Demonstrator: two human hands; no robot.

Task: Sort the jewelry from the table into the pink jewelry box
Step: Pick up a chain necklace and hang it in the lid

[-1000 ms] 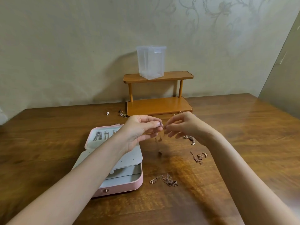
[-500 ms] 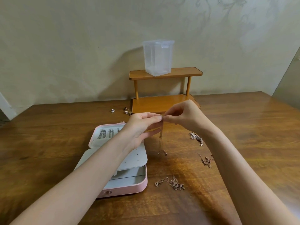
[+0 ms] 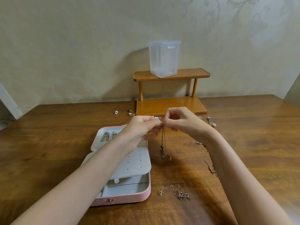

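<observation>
Nearest chain: a rose-gold necklace with number pendant (image 3: pixel 177 192) lies loose on the table (image 3: pixel 48 151), just right of the box's front corner.
Jewelry box: the pink jewelry box (image 3: pixel 126 198) sits open at left, grey perforated flap (image 3: pixel 136 163) folded over the lower tray; silver pieces (image 3: pixel 105 136) lie in the far compartment.
Right-side chains: two small chains (image 3: pixel 211 168) rest on the wood beside the right forearm.
Left hand: the left hand (image 3: pixel 142 129) pinches the top of a thin chain (image 3: pixel 164 142) between thumb and fingertips.
Right hand: the right hand (image 3: pixel 180 120) pinches the same spot, fingertips meeting the left's.
Held chain: hangs straight down, lower end touching the table.
Far items: small earrings (image 3: pixel 130 112) near the wooden shelf (image 3: pixel 170 106); a clear plastic container (image 3: pixel 164 58) on its top tier.
</observation>
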